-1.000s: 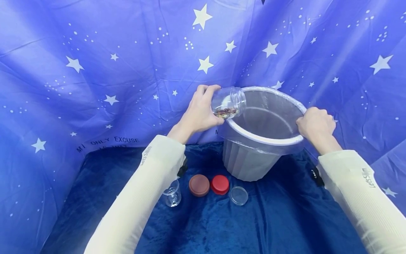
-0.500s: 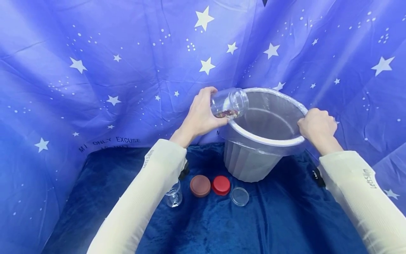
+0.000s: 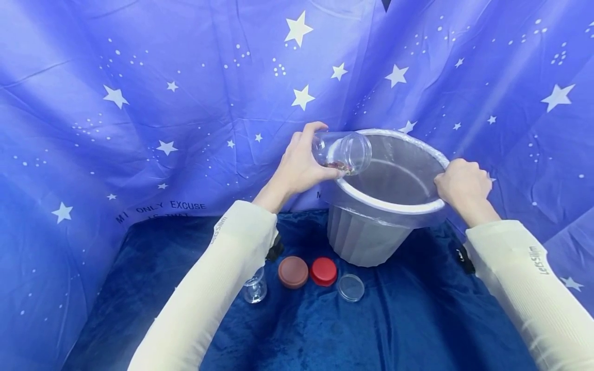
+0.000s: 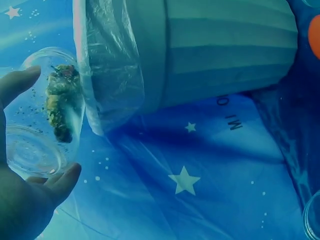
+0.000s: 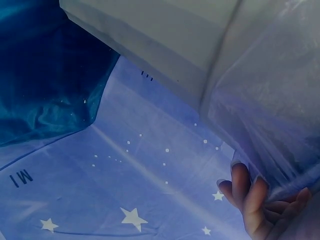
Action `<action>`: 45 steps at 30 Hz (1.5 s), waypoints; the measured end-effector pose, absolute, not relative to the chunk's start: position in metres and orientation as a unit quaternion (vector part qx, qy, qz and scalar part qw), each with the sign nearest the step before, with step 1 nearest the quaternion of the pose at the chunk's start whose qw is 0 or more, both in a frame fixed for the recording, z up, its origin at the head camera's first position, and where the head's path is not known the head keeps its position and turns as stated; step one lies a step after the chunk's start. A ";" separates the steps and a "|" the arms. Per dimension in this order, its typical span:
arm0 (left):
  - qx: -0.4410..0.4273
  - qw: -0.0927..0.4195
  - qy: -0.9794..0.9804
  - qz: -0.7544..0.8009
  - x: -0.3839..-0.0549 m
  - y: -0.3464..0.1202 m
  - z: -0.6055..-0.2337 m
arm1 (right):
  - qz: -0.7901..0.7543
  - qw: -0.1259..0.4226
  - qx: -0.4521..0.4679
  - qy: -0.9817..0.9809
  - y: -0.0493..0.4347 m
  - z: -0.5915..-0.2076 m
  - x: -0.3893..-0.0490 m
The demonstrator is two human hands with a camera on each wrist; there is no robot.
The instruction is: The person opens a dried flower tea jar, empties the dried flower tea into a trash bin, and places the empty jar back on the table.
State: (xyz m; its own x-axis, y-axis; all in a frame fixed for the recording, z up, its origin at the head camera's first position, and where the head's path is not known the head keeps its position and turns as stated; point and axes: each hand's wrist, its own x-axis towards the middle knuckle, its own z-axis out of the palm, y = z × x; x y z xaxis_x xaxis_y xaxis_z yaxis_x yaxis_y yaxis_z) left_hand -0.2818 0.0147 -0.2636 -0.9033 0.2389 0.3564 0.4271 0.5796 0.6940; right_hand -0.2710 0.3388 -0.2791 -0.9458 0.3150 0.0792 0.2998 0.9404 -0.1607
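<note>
My left hand (image 3: 299,165) grips a clear jar (image 3: 331,147) lying on its side, its open mouth over the near-left rim of a grey bin (image 3: 366,234). Small dried pieces, reddish and yellow-green (image 4: 61,102), lie along the jar's lower wall, and fine crumbs cling inside. In the left wrist view, the jar sits right beside the bin's rim, thumb and fingers spread around it. My right hand (image 3: 464,185) grips the bin's right rim, where a clear plastic liner (image 5: 270,100) folds over the outside. The bin leans slightly, and its visible inside is bare liner.
On the dark blue cloth (image 3: 325,335) lie a brown lid (image 3: 293,272), a red lid (image 3: 323,271) and a clear lid (image 3: 351,287). A small clear container (image 3: 254,291) stands partly behind the left sleeve. A blue star-patterned curtain (image 3: 232,93) hangs directly behind the bin.
My left hand has moved the jar slightly right, further over the bin's opening, and turned its mouth more toward the view. The right hand and bin stay nearly in place.
</note>
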 end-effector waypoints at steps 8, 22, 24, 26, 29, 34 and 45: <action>-0.197 0.148 -0.873 -0.420 -0.282 0.023 -0.263 | 0.071 0.049 -0.160 -0.983 0.340 -0.279 -0.271; -0.246 0.119 -0.885 -0.378 -0.282 0.037 -0.253 | 0.077 0.059 -0.160 -0.982 0.343 -0.281 -0.273; -0.253 0.118 -0.886 -0.371 -0.283 0.039 -0.253 | 0.076 0.057 -0.160 -0.982 0.343 -0.281 -0.273; -0.256 0.120 -0.886 -0.368 -0.283 0.041 -0.253 | 0.076 0.056 -0.161 -0.983 0.343 -0.281 -0.273; -0.252 0.131 -0.882 -0.376 -0.284 0.045 -0.254 | 0.076 0.056 -0.160 -0.983 0.343 -0.281 -0.273; -0.251 0.146 -0.877 -0.383 -0.285 0.051 -0.255 | 0.075 0.057 -0.161 -0.982 0.342 -0.281 -0.272; -0.277 0.117 -0.887 -0.351 -0.283 0.060 -0.253 | 0.075 0.058 -0.157 -0.983 0.341 -0.282 -0.271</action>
